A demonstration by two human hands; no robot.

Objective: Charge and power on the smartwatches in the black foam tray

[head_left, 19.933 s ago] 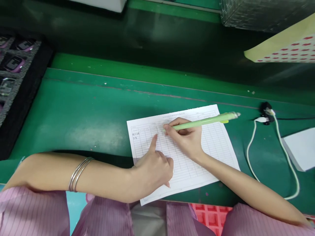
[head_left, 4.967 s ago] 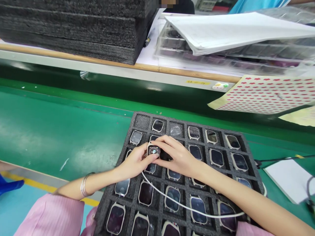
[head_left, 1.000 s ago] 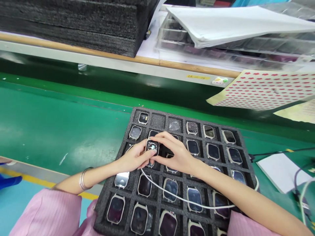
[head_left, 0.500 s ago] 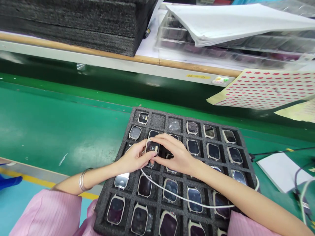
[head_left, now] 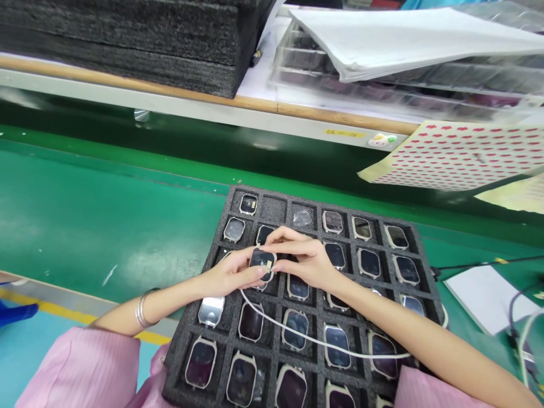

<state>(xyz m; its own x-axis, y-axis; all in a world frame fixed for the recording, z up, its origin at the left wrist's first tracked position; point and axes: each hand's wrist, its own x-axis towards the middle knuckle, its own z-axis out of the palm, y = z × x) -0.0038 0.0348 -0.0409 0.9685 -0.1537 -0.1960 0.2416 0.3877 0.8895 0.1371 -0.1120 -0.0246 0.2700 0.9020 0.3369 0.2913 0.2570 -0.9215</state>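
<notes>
Between my two hands is a smartwatch body (head_left: 262, 259) without a strap, its dark face up with a small yellowish label on it. My left hand (head_left: 235, 272) grips it from the left, thumb along its lower edge. My right hand (head_left: 304, 258) pinches it at the upper and right edges with the fingertips. From under the left hand a white cable (head_left: 308, 339) runs right across the tray. Below both hands lies a black foam tray (head_left: 229, 309) whose compartments hold several similar watch bodies, such as a watch body (head_left: 200, 362) at the lower left.
On the shelf ahead stand stacked black foam blocks (head_left: 127, 48) and clear plastic trays (head_left: 382, 93) under white paper sheets (head_left: 408, 42). A sheet with red marks (head_left: 459, 153) hangs from the shelf edge. To the right lie a white pad (head_left: 488, 297) and cables on the green bench (head_left: 85, 215).
The watch body has tilted slightly and shifted a little down and left in my hands. My right fingers have moved along its edge, and the right hand has turned somewhat.
</notes>
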